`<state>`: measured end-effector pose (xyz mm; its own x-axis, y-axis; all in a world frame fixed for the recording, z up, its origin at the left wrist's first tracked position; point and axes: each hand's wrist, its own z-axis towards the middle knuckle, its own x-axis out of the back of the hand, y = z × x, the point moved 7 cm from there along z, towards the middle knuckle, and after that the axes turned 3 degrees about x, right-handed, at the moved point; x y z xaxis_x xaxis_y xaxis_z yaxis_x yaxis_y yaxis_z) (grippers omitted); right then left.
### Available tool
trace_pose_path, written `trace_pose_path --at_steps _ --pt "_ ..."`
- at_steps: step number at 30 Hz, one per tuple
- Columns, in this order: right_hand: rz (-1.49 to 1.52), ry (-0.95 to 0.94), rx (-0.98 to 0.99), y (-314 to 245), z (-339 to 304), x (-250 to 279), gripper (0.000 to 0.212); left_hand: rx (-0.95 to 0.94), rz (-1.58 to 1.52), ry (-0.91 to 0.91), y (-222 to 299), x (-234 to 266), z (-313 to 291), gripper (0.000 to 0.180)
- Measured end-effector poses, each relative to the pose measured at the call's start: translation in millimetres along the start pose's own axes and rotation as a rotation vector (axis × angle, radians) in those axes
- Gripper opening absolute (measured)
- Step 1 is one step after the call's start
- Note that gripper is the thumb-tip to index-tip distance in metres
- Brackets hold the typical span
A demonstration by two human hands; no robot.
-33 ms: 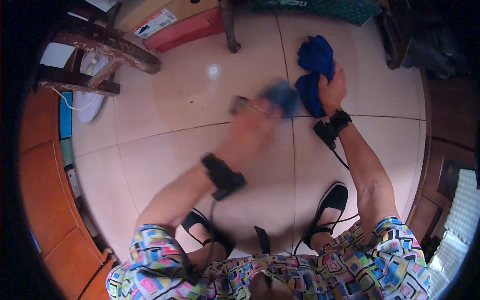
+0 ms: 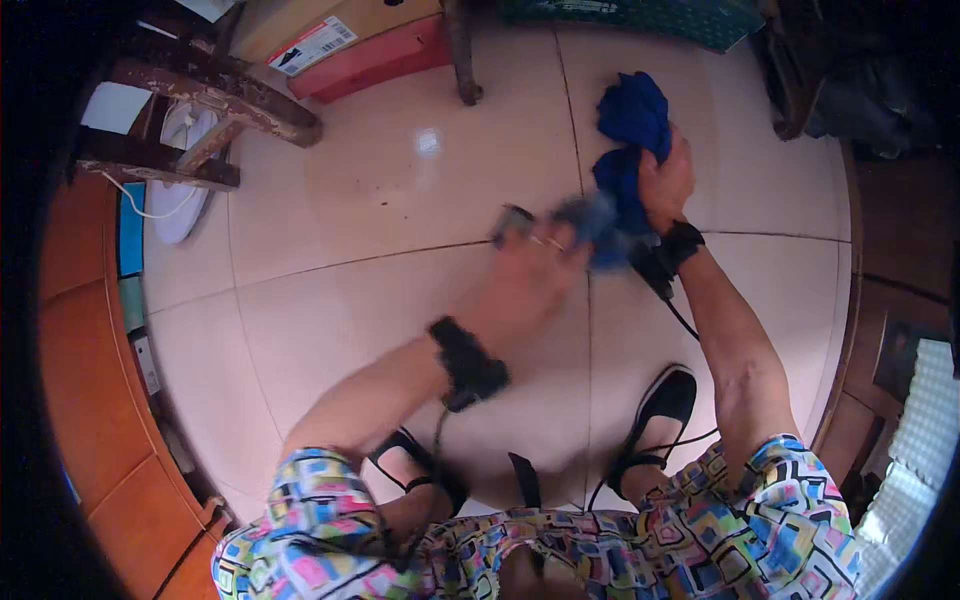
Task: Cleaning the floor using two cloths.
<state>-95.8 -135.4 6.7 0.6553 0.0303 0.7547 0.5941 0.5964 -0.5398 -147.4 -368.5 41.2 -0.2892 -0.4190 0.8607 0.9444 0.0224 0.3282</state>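
On the tiled floor lies a bunched dark blue cloth-like thing (image 2: 632,108), with folds running down beside my right hand (image 2: 668,185). That hand's fingers are closed on its right side. My left hand (image 2: 535,270), smeared by motion, is just left of it with fingers curled. A small dark grey end (image 2: 513,222) sticks out beyond the left fingers, and a blurred grey-blue patch (image 2: 585,222) shows at their right. What the left hand grips is too blurred to name. Black bands with small boxes are strapped round both wrists.
Worn wooden stool legs (image 2: 215,95) stand at the upper left, near a red box (image 2: 375,68) and a green box (image 2: 650,22). An orange-brown cabinet (image 2: 90,370) lines the left side. My feet in black shoes (image 2: 668,405) are close below. Small dark specks dot the floor.
My left hand has moved right and slightly nearer, with the grey end and blue patch moving along. My right hand and the blue cloth-like thing stay almost in place.
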Motion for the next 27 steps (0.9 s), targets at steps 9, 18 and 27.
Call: trace_pose_path --at_steps 9,18,27 --pt "0.007 -0.013 0.058 8 0 0 0.058 0.369 0.271 -0.253 -117 19 -17 0.034" --pt "-0.050 0.016 0.090 16 -2 -4 0.051 0.303 0.030 -0.361 -96 77 -53 0.025" --pt "-0.075 -0.046 -0.029 15 3 -4 0.058 -0.284 0.011 -0.357 -27 40 -161 0.033"
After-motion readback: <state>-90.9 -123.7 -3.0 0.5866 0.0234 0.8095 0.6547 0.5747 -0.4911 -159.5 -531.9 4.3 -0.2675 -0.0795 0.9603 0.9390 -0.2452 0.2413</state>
